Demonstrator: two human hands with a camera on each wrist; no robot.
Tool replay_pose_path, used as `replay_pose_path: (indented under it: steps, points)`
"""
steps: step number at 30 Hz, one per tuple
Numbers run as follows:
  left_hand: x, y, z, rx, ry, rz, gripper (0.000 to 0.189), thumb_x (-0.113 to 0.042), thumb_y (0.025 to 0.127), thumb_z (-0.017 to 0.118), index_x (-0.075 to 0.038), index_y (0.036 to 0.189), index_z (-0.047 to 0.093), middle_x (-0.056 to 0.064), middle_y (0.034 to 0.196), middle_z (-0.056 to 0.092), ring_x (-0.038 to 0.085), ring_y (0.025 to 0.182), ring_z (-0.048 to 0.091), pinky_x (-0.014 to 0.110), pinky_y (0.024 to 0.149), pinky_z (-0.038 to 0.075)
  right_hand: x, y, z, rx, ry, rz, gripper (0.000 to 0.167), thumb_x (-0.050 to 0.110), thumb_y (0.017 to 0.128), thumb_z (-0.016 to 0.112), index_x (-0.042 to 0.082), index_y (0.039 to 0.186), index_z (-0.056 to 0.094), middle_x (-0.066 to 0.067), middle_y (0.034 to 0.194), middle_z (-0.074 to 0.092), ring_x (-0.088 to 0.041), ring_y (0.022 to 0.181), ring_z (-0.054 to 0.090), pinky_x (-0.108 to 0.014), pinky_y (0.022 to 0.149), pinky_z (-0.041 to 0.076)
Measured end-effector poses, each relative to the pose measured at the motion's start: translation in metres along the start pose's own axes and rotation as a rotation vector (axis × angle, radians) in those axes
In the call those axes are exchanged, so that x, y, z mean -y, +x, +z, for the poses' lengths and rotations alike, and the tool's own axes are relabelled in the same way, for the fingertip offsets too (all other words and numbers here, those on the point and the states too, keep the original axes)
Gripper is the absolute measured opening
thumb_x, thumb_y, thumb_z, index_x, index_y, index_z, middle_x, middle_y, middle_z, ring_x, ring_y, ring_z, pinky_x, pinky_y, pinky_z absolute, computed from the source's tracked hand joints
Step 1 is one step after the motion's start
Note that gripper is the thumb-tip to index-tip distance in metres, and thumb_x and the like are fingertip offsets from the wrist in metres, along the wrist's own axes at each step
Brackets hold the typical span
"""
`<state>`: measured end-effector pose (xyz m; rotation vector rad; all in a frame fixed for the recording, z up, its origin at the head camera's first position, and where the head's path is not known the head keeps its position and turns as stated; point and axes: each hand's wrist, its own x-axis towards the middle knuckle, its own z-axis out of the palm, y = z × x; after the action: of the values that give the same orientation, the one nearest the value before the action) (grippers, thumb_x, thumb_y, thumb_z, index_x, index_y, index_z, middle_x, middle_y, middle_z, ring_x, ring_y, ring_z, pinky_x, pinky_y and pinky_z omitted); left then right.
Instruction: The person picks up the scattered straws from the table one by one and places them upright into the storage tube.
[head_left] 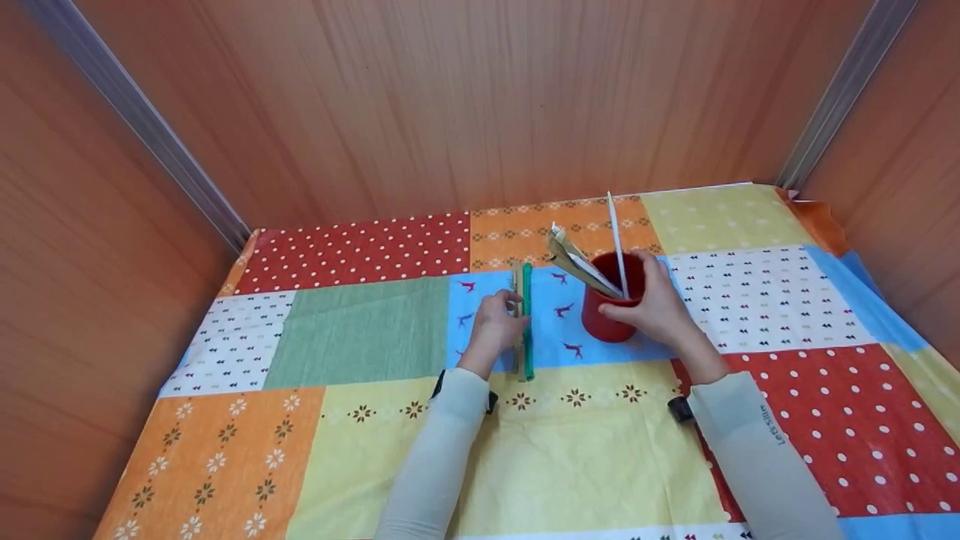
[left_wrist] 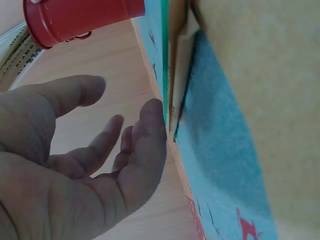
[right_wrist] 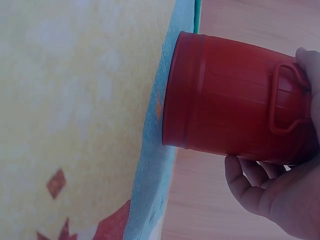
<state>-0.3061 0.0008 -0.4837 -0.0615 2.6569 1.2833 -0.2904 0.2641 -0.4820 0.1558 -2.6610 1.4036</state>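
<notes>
My right hand (head_left: 666, 309) grips a red metal bucket (head_left: 604, 324) round its upper side, thumb on the near side; a small wire handle (right_wrist: 276, 100) shows in the right wrist view. The bucket stands upright on the cloth. Out of it lean a long white stick (head_left: 616, 236) and brownish paper sleeves (head_left: 568, 253) with print. To the left, my left hand (head_left: 495, 324) hovers over a slim green strip (head_left: 528, 356) and a tan paper-wrapped stick (head_left: 517, 360) lying side by side. Its thumb and fingers are apart, fingertips close beside the strip; contact is unclear.
A patchwork cloth (head_left: 360, 330) covers the table, its right edge rumpled (head_left: 825, 225). Wooden panels (head_left: 495, 105) stand at the back and both sides, with metal posts (head_left: 142, 112) in the corners.
</notes>
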Motion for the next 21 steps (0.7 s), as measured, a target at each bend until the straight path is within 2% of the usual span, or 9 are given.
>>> replay_pose_path:
  steps: [3, 8, 17, 21]
  points:
    - [0.0024, 0.0005, 0.0001, 0.041, 0.065, -0.058, 0.039, -0.02, 0.091, 0.064, -0.014, 0.128, 0.054, 0.007, 0.115, 0.053, 0.021, 0.094, 0.055, 0.034, 0.076, 0.053, -0.0001, 0.0002, 0.0003, -0.002, -0.007, -0.005, 0.098, 0.037, 0.072, 0.084, 0.016, 0.146, 0.024, -0.012, 0.142, 0.035, -0.028, 0.129, 0.037, -0.052, 0.094, 0.049]
    - [0.0057, 0.0021, 0.0001, 0.077, 0.166, -0.073, 0.039, -0.021, 0.093, 0.059, -0.014, 0.131, 0.053, 0.009, 0.105, 0.058, 0.022, 0.085, 0.056, 0.031, 0.066, 0.047, 0.0004, -0.0002, 0.0007, -0.008, -0.015, -0.03, 0.098, 0.036, 0.072, 0.084, 0.013, 0.147, 0.023, -0.015, 0.141, 0.035, -0.03, 0.128, 0.038, -0.053, 0.095, 0.048]
    - [0.0088, 0.0027, 0.0022, 0.095, 0.196, -0.073, 0.036, -0.03, 0.097, 0.053, -0.014, 0.129, 0.053, 0.012, 0.115, 0.058, 0.024, 0.091, 0.055, 0.037, 0.076, 0.049, 0.0009, -0.0014, 0.0002, -0.009, -0.005, -0.035, 0.096, 0.037, 0.073, 0.083, 0.016, 0.146, 0.024, -0.013, 0.141, 0.035, -0.029, 0.128, 0.038, -0.053, 0.094, 0.049]
    - [0.0099, 0.0042, 0.0029, 0.096, 0.215, -0.061, 0.033, -0.028, 0.098, 0.05, -0.017, 0.129, 0.054, 0.011, 0.115, 0.059, 0.024, 0.09, 0.055, 0.037, 0.075, 0.047, 0.0014, -0.0019, -0.0001, -0.002, -0.001, -0.027, 0.097, 0.038, 0.073, 0.083, 0.016, 0.146, 0.024, -0.013, 0.142, 0.034, -0.029, 0.129, 0.037, -0.053, 0.094, 0.049]
